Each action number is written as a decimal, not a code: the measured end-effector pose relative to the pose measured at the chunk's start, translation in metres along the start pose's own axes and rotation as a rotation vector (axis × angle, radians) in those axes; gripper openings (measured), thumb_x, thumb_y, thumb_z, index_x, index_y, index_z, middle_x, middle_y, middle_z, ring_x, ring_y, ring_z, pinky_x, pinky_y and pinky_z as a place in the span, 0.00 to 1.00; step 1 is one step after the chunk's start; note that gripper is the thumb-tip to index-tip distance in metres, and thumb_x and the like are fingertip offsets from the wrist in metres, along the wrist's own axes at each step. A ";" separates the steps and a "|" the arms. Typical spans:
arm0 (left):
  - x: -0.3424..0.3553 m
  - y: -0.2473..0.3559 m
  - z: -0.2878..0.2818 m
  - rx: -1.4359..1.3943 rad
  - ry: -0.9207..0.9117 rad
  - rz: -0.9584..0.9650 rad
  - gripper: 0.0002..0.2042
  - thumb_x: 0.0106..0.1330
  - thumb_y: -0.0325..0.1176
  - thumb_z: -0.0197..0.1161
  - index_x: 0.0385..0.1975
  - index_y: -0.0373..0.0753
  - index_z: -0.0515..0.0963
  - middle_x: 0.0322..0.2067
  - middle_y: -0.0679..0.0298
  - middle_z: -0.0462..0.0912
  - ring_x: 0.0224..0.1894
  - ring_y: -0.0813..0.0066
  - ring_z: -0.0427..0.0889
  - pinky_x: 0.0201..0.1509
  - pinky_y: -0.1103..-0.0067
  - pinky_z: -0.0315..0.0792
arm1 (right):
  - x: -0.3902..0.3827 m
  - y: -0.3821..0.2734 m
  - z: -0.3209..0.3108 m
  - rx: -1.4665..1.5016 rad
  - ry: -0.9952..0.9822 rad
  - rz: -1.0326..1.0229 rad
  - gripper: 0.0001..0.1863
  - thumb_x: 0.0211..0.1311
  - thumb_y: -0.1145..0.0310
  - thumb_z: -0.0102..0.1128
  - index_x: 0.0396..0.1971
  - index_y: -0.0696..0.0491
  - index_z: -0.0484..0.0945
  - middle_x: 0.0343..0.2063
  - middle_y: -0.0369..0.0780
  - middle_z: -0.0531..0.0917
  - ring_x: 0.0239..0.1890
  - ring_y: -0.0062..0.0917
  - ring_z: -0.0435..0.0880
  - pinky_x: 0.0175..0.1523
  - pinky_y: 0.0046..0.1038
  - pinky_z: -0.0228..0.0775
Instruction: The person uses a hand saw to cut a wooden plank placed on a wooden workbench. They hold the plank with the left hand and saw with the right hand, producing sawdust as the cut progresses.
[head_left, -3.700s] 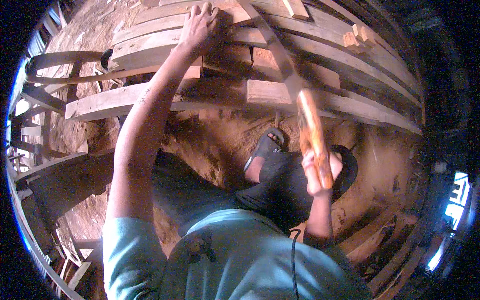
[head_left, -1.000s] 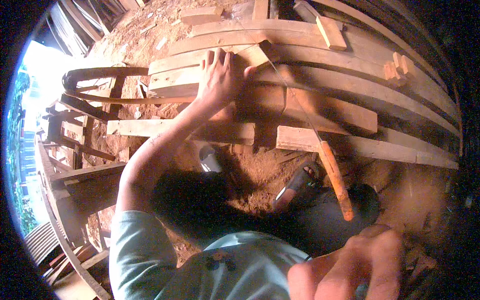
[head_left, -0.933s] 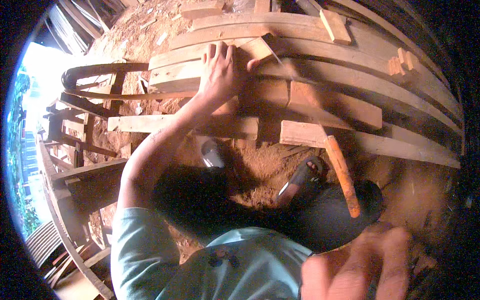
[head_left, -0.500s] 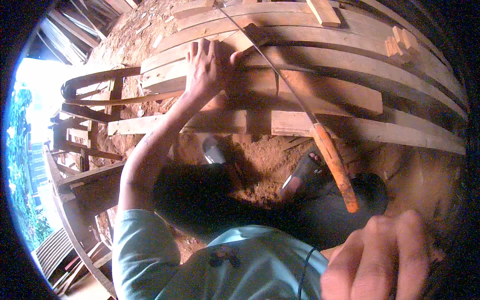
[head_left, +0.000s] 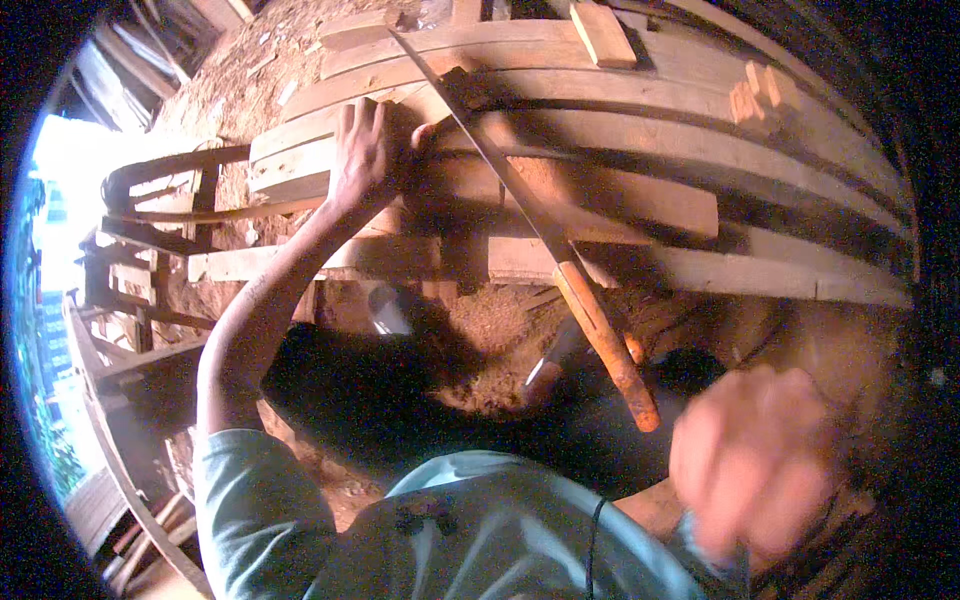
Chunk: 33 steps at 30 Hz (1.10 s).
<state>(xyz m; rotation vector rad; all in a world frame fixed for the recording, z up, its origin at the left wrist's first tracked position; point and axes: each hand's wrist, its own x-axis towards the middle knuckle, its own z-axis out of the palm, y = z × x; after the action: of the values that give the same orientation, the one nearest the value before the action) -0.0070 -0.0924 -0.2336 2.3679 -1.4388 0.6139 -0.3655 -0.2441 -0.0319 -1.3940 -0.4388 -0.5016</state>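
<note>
My left hand [head_left: 365, 155] grips a short wooden block [head_left: 425, 110] on the stacked planks, fingers curled over the wood and thumb at its right. A handsaw stretches diagonally across block and planks, its thin blade [head_left: 505, 175] crossing just right of that hand, its worn orange handle [head_left: 600, 330] lying over my dark-trousered legs with nobody's hand on it. My right hand [head_left: 755, 455], blurred, hangs apart from the handle at lower right, fingers curled; anything inside them is hidden.
Long planks [head_left: 780, 205] run across the top, carrying a loose board [head_left: 602, 35] and small blocks [head_left: 760, 100]. At left stand wooden frames [head_left: 150, 280] beside a bright opening. My sandalled feet rest on sawdust-covered ground [head_left: 470, 340] below the planks.
My right hand held the saw handle 3.7 seconds ago and has let go; since half a second ago it has risen slightly. My left hand stays on the block.
</note>
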 end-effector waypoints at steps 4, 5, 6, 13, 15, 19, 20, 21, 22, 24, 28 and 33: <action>-0.022 -0.021 -0.006 0.027 0.013 0.003 0.11 0.72 0.39 0.61 0.44 0.37 0.78 0.43 0.55 0.79 0.48 0.49 0.73 0.54 0.58 0.68 | -0.049 0.022 -0.009 -0.523 -0.027 0.412 0.22 0.52 0.61 0.81 0.43 0.53 0.81 0.43 0.44 0.81 0.47 0.37 0.82 0.50 0.38 0.74; -0.017 -0.017 0.001 -0.024 0.029 0.009 0.11 0.72 0.39 0.61 0.43 0.38 0.78 0.43 0.55 0.79 0.48 0.49 0.73 0.54 0.58 0.68 | -0.067 0.022 -0.003 -0.651 0.012 0.425 0.33 0.48 0.53 0.83 0.49 0.54 0.77 0.48 0.46 0.79 0.51 0.37 0.79 0.55 0.40 0.71; -0.013 -0.013 0.003 -0.042 0.029 0.000 0.11 0.72 0.40 0.61 0.43 0.38 0.78 0.43 0.55 0.79 0.48 0.49 0.73 0.54 0.59 0.69 | -0.088 0.030 0.001 -0.760 0.050 0.426 0.44 0.43 0.45 0.85 0.55 0.54 0.73 0.53 0.48 0.76 0.55 0.38 0.76 0.60 0.41 0.67; -0.013 -0.009 -0.003 -0.112 0.060 -0.018 0.14 0.71 0.42 0.63 0.42 0.37 0.78 0.42 0.51 0.76 0.48 0.47 0.73 0.55 0.59 0.73 | -0.169 0.068 0.048 -1.175 0.293 0.621 0.47 0.47 0.62 0.86 0.66 0.60 0.68 0.64 0.49 0.72 0.68 0.40 0.71 0.73 0.39 0.61; -0.009 -0.011 -0.001 -0.131 0.081 -0.028 0.15 0.71 0.43 0.64 0.42 0.35 0.78 0.42 0.50 0.76 0.48 0.46 0.73 0.54 0.59 0.73 | -0.179 0.073 0.053 -1.186 0.477 0.545 0.47 0.48 0.65 0.85 0.67 0.59 0.67 0.61 0.47 0.75 0.65 0.39 0.74 0.72 0.39 0.63; -0.009 -0.007 -0.003 -0.134 0.053 -0.050 0.23 0.71 0.50 0.62 0.43 0.29 0.77 0.44 0.45 0.75 0.48 0.45 0.73 0.56 0.59 0.73 | -0.174 0.076 0.056 -0.993 0.753 0.615 0.45 0.47 0.66 0.86 0.65 0.57 0.69 0.64 0.44 0.74 0.65 0.35 0.74 0.70 0.37 0.66; -0.009 -0.007 -0.006 -0.114 0.035 -0.049 0.27 0.71 0.53 0.61 0.43 0.27 0.77 0.44 0.44 0.74 0.48 0.45 0.73 0.57 0.60 0.72 | -0.172 0.076 0.057 -0.891 0.816 0.644 0.45 0.46 0.66 0.86 0.65 0.57 0.69 0.64 0.44 0.74 0.65 0.35 0.74 0.70 0.37 0.66; -0.011 -0.007 -0.005 -0.121 0.068 -0.051 0.27 0.71 0.53 0.61 0.43 0.27 0.77 0.45 0.44 0.74 0.48 0.45 0.73 0.58 0.60 0.72 | -0.169 0.077 0.056 -0.806 0.896 0.596 0.40 0.48 0.64 0.85 0.60 0.58 0.73 0.59 0.45 0.78 0.61 0.34 0.77 0.68 0.37 0.68; -0.013 -0.008 -0.003 -0.128 0.100 -0.052 0.27 0.72 0.53 0.61 0.43 0.27 0.77 0.45 0.44 0.74 0.49 0.45 0.73 0.58 0.60 0.71 | -0.175 0.076 0.052 -0.878 0.841 0.568 0.38 0.48 0.63 0.84 0.58 0.58 0.74 0.56 0.44 0.80 0.59 0.34 0.79 0.67 0.37 0.69; -0.013 -0.010 -0.001 -0.172 0.100 -0.042 0.27 0.72 0.54 0.61 0.44 0.27 0.77 0.46 0.44 0.74 0.49 0.45 0.73 0.58 0.60 0.71 | -0.194 0.079 0.048 -1.020 0.756 0.508 0.34 0.49 0.61 0.83 0.54 0.59 0.77 0.52 0.44 0.83 0.55 0.34 0.81 0.66 0.38 0.70; -0.014 -0.012 -0.005 -0.234 0.044 -0.061 0.28 0.72 0.54 0.61 0.46 0.27 0.77 0.46 0.43 0.74 0.50 0.45 0.72 0.58 0.59 0.71 | -0.191 0.100 0.061 -1.102 0.730 0.297 0.34 0.49 0.53 0.84 0.50 0.58 0.79 0.47 0.43 0.84 0.52 0.35 0.82 0.64 0.38 0.72; -0.017 -0.015 0.001 -0.202 0.078 -0.031 0.27 0.71 0.53 0.62 0.46 0.27 0.77 0.46 0.44 0.74 0.50 0.45 0.72 0.56 0.59 0.72 | -0.179 0.109 0.076 -0.866 0.719 0.649 0.34 0.49 0.60 0.86 0.52 0.58 0.78 0.40 0.42 0.87 0.40 0.32 0.86 0.49 0.37 0.77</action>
<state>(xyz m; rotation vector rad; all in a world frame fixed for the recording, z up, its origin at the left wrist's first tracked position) -0.0001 -0.0735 -0.2435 2.1814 -1.3602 0.5205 -0.4497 -0.1435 -0.2125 -1.9135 0.8984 -0.6295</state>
